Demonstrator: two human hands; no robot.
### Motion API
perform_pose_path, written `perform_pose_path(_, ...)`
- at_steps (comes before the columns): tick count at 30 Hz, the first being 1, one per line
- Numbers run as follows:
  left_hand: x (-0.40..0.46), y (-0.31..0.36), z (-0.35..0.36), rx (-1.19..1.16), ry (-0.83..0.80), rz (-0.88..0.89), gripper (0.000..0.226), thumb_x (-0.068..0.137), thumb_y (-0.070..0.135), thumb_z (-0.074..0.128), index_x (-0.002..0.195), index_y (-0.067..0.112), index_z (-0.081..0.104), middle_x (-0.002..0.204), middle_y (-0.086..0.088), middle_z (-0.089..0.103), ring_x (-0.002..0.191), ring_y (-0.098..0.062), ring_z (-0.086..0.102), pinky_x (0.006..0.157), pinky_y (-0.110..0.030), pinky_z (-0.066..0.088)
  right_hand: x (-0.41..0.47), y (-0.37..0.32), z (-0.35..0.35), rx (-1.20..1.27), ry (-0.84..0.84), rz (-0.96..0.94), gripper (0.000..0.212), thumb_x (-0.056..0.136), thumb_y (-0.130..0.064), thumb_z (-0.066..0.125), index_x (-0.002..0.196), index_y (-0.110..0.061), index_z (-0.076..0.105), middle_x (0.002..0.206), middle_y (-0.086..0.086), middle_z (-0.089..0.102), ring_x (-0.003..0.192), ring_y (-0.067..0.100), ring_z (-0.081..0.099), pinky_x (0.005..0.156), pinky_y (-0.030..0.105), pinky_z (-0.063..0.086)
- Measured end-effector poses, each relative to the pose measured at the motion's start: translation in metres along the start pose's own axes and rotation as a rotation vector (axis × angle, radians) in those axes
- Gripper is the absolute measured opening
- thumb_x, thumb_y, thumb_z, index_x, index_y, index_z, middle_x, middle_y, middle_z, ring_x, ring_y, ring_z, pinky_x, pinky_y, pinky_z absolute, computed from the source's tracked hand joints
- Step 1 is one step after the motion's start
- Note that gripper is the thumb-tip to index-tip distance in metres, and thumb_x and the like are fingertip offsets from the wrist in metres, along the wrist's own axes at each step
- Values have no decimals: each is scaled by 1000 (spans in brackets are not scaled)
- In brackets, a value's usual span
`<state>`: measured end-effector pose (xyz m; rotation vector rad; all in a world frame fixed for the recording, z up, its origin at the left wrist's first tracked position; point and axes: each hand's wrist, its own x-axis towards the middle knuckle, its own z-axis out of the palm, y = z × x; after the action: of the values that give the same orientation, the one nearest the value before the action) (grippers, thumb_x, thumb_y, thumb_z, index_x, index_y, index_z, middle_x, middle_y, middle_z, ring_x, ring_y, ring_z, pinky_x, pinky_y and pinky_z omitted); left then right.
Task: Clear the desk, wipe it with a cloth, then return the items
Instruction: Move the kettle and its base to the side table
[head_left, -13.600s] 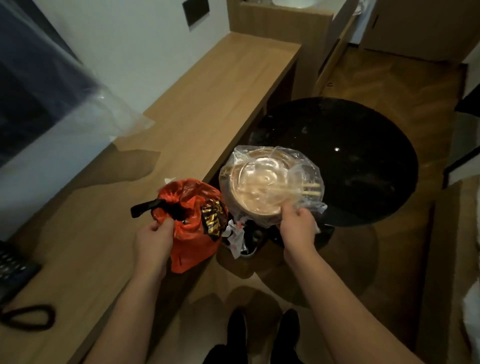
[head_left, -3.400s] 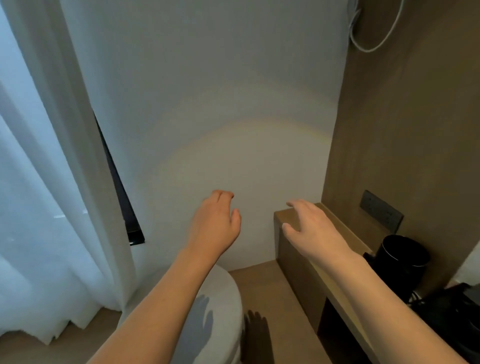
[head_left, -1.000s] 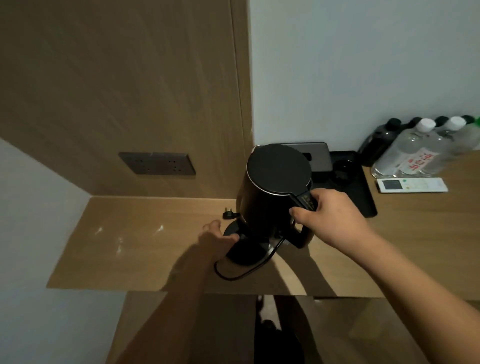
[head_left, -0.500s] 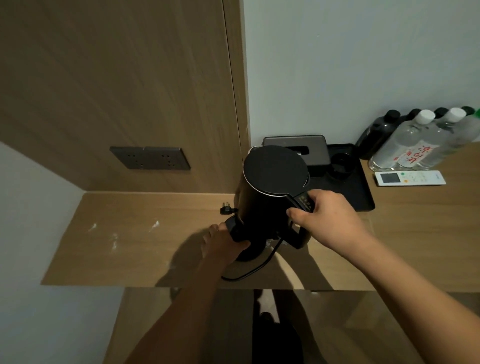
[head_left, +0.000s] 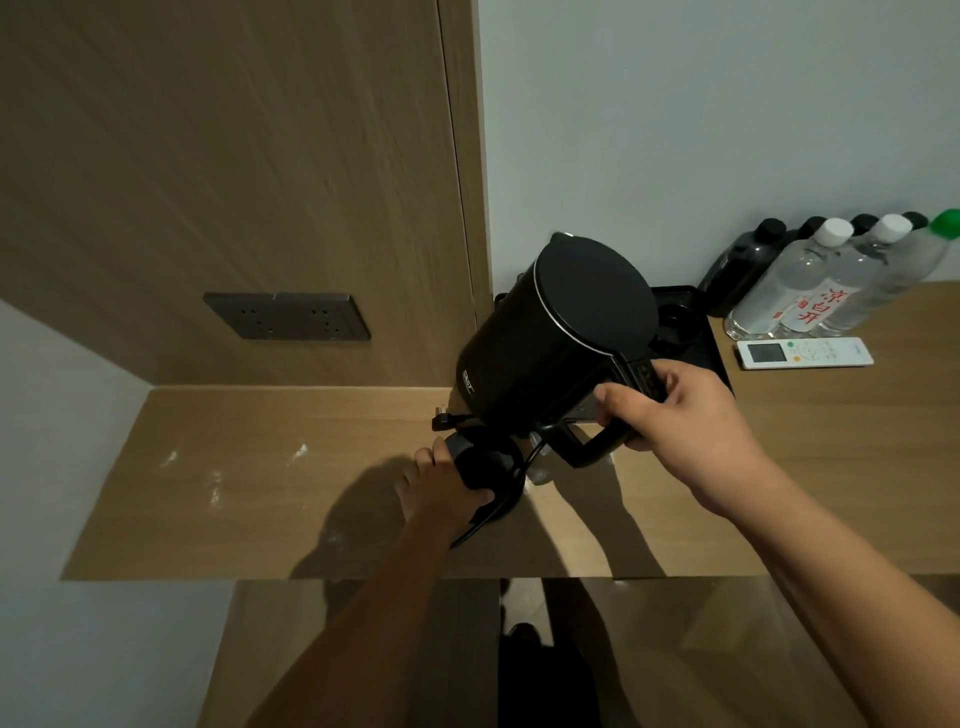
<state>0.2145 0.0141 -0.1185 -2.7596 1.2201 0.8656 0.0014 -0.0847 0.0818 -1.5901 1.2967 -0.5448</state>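
Now one kettle (head_left: 558, 332), one base (head_left: 485, 465), two hands (head_left: 685, 415) gripping.

Both forearms are bare to the frame's lower edge, with no sleeves, and neither the left hand (head_left: 441, 486) nor the right hand (head_left: 691, 426) wears gloves, rings or a watch.

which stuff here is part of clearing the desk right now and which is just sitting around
In hand:
- black electric kettle, right hand holds its handle
- round black kettle base, gripped by left hand
- wooden desk

Lying about:
- white remote
- clear water bottles
- black tray
- wall socket
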Motion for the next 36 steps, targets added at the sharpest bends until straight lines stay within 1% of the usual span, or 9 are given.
perform_pose_path(3,-5,-1,0,-29,41,-24,88,84,52,67,154,21,24,150,-8,34,136,-35,37,112,-50,31,-3,1,1,23,16,-11,16,85,-29,74,78,-16,69,74,7,73,79,34,70,73,57,56)
perform_pose_path(6,-15,3,-5,-399,44,-27,35,92,30,59,127,26,58,131,-2,53,131,-32,46,112,-46,33,-9,6,4,42,22,-27,23,81,-37,73,81,-15,69,80,15,71,83,37,68,75,59,55)
perform_pose_path(8,-28,13,-11,-811,-180,39,9,98,22,55,99,22,65,113,0,63,123,-28,55,105,-34,39,-12,8,4,78,23,-23,21,82,-36,72,83,-15,69,83,14,72,85,33,69,79,58,55)
perform_pose_path(12,-55,22,-9,-1063,-547,312,22,89,19,64,104,3,69,90,-1,72,85,-3,67,85,-18,47,-15,8,4,148,42,-12,7,88,-23,71,85,-17,69,81,1,75,82,13,73,85,49,58)
perform_pose_path(18,-40,15,-11,-301,-318,335,8,96,35,60,99,39,66,104,14,63,111,-15,59,103,-35,43,-20,5,-13,150,44,-30,5,88,-24,71,86,-20,69,81,-1,76,83,13,73,80,42,59)
perform_pose_path(22,-8,16,-28,46,48,296,61,89,45,65,143,25,45,147,-1,42,133,-25,39,108,-38,37,-25,10,-34,76,65,-54,10,86,-26,72,84,-16,70,82,7,75,84,25,72,80,52,57)
perform_pose_path(27,35,29,-46,364,-111,464,122,70,61,78,161,21,6,168,-3,3,154,-29,-1,124,-46,11,-32,22,-45,-3,143,3,44,68,-57,68,86,-16,69,82,13,72,82,37,67,74,60,55)
perform_pose_path(32,60,24,-42,476,-206,485,135,61,64,83,161,20,4,164,-5,21,153,-29,9,124,-47,7,-32,31,-48,-51,181,40,59,64,-66,60,86,-12,68,81,14,71,77,36,66,69,58,55)
perform_pose_path(36,60,26,-45,583,-148,507,116,58,73,78,150,19,35,141,-4,43,133,-27,35,117,-39,23,-29,38,-45,-68,181,48,42,75,-54,66,84,-14,67,80,11,71,75,33,66,70,56,55)
